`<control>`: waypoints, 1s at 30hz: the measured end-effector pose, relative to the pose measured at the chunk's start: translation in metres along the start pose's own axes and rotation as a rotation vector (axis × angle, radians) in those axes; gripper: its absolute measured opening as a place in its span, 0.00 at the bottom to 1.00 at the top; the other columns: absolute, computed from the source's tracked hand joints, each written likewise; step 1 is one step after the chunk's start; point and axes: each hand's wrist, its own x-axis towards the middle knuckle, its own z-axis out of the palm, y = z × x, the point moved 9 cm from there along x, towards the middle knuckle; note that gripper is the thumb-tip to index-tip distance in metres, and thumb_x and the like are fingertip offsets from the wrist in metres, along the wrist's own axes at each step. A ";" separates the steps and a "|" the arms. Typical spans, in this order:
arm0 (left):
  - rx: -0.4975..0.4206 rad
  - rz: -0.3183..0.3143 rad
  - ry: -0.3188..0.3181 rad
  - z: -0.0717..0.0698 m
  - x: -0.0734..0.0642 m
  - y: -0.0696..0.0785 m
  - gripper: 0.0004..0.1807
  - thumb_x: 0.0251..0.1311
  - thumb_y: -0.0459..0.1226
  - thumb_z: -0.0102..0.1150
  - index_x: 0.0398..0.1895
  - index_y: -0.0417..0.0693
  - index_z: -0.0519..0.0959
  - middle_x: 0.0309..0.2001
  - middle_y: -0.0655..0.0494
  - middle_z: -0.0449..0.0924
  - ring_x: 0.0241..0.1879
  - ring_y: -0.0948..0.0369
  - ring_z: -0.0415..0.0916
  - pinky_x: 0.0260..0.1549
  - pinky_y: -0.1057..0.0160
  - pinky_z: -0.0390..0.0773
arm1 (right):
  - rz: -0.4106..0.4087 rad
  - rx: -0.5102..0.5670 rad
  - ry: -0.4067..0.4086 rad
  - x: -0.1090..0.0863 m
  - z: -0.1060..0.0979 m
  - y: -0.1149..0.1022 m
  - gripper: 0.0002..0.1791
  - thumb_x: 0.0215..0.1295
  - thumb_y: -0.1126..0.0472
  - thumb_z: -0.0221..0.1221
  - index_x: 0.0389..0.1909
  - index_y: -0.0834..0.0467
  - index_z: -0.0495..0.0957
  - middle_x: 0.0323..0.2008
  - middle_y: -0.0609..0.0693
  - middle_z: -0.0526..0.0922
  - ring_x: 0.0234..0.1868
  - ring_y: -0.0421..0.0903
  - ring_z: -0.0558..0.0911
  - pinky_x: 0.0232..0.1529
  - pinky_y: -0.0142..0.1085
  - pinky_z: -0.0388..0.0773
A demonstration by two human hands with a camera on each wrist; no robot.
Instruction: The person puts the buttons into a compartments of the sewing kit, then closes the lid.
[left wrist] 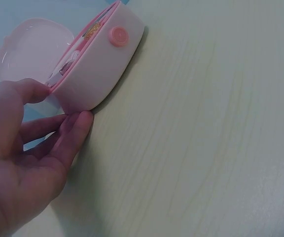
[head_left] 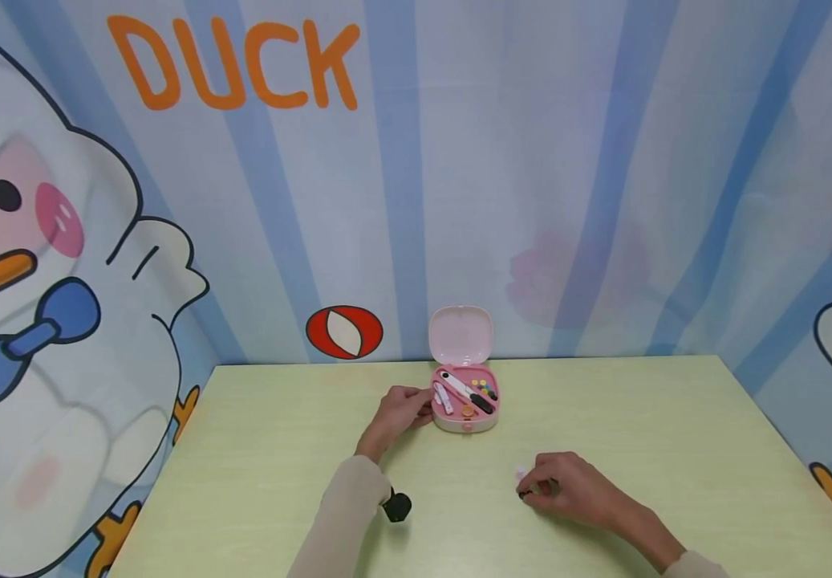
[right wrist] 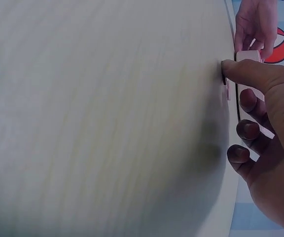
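Observation:
A small pink case (head_left: 468, 424) stands with its lid raised at the back of the table in the head view. Inside lie a long white tool with a black end (head_left: 479, 401), a white stick-like piece (head_left: 444, 398) and several small yellow, green and dark pieces (head_left: 484, 388). My left hand (head_left: 399, 413) grips the case's left corner, thumb at the rim and fingers low on its side, as the left wrist view shows. Nearer the front, my right hand (head_left: 567, 488) pinches a small pale pink and dark item (right wrist: 228, 90), mostly hidden by the fingers; its kind I cannot tell.
The pale wood-grain table (head_left: 278, 482) ends at a printed duck backdrop (head_left: 459, 160) right behind the case. A black round device (head_left: 397, 507) hangs at the left wrist, low over the table. The pink round clasp (left wrist: 118, 36) is on the case's front.

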 end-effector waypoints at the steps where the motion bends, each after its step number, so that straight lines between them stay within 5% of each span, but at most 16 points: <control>1: 0.002 -0.001 0.001 0.000 0.000 0.000 0.24 0.77 0.45 0.57 0.61 0.34 0.79 0.44 0.48 0.84 0.43 0.59 0.82 0.47 0.65 0.85 | 0.001 0.001 -0.007 0.000 0.000 0.000 0.06 0.67 0.63 0.70 0.40 0.48 0.91 0.26 0.32 0.74 0.27 0.30 0.72 0.29 0.27 0.75; 16: 0.000 -0.009 0.004 0.000 0.001 -0.002 0.23 0.77 0.45 0.57 0.61 0.34 0.80 0.44 0.48 0.84 0.44 0.59 0.82 0.46 0.65 0.85 | -0.024 0.072 -0.085 0.014 0.000 -0.009 0.05 0.64 0.64 0.71 0.33 0.51 0.87 0.27 0.39 0.77 0.29 0.35 0.73 0.30 0.27 0.73; 25: 0.015 -0.012 0.008 0.000 0.000 -0.002 0.24 0.77 0.46 0.57 0.61 0.35 0.79 0.45 0.48 0.84 0.44 0.58 0.82 0.47 0.65 0.85 | 0.115 0.261 0.041 0.035 -0.031 0.009 0.02 0.65 0.61 0.71 0.34 0.50 0.90 0.27 0.46 0.78 0.26 0.39 0.66 0.27 0.31 0.65; 30: 0.018 -0.013 0.011 0.000 0.000 -0.002 0.24 0.77 0.47 0.57 0.62 0.35 0.79 0.45 0.48 0.84 0.44 0.58 0.81 0.47 0.65 0.85 | 0.264 0.329 0.062 0.049 -0.049 0.026 0.03 0.67 0.58 0.70 0.37 0.53 0.90 0.31 0.52 0.80 0.31 0.44 0.67 0.31 0.34 0.65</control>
